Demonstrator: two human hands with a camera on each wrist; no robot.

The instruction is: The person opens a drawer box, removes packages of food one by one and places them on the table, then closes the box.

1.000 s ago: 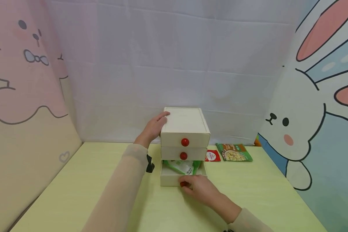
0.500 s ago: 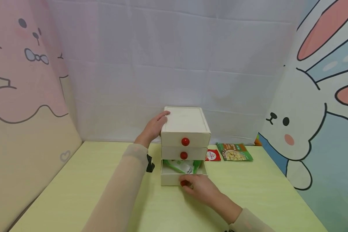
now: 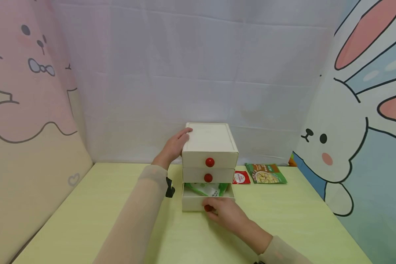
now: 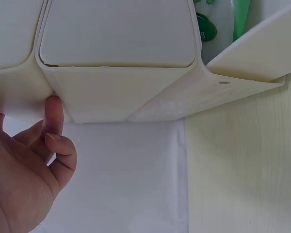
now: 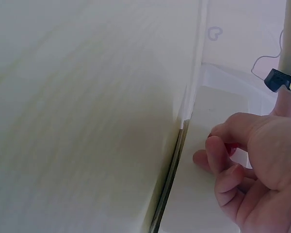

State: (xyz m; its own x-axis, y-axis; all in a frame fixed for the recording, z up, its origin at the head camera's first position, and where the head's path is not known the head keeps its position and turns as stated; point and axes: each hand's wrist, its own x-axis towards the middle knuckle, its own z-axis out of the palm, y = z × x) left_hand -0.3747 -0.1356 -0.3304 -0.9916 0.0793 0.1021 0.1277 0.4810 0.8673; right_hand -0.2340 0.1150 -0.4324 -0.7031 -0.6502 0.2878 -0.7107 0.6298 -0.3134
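Observation:
A small white drawer cabinet stands at the back of the table, with its bottom drawer pulled out. Inside that drawer lies a green-and-white packet, partly hidden by the front panel. My left hand rests on the cabinet's upper left edge; in the left wrist view its fingers touch the side wall. My right hand pinches the red knob of the bottom drawer between thumb and fingers. In the right wrist view the fingers mostly cover the knob.
To the right of the cabinet lie a small red packet and a green food packet. A white cloth hangs behind the pale yellow table. Panels with cartoon animals stand at both sides. Two more drawers with red knobs sit above.
The top edge of the bottom drawer's front sits slightly higher in the head view, covering a little more of the packet. Both hands keep their places on the cabinet and knob.

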